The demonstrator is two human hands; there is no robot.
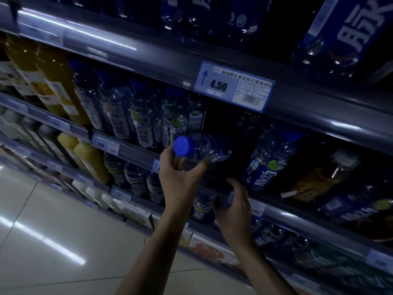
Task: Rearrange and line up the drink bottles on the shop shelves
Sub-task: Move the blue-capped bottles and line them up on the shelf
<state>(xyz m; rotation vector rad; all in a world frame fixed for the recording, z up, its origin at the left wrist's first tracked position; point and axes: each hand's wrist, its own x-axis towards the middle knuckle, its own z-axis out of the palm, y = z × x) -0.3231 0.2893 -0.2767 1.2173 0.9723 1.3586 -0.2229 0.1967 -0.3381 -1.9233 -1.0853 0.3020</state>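
My left hand [179,177] grips the neck of a clear drink bottle [204,150] with a blue cap, tipped on its side with the cap pointing toward me, its base reaching into a dark gap on the middle shelf. Lower and to the right, my right hand [232,201] is wrapped around the blue-capped top of a second bottle [228,200] at the shelf's front rail; most of that bottle is hidden by my fingers. To the left of the gap stands a row of white-label bottles [144,122]. A blue-label bottle [268,162] leans just to its right.
A price tag reading 4.50 [234,86] hangs on the upper shelf's rail [148,54]. Yellow juice bottles [53,81] fill the left end. Large blue bottles [344,35] stand above. More bottles [136,177] line the lower shelves. A shiny tiled floor [53,241] lies at the lower left.
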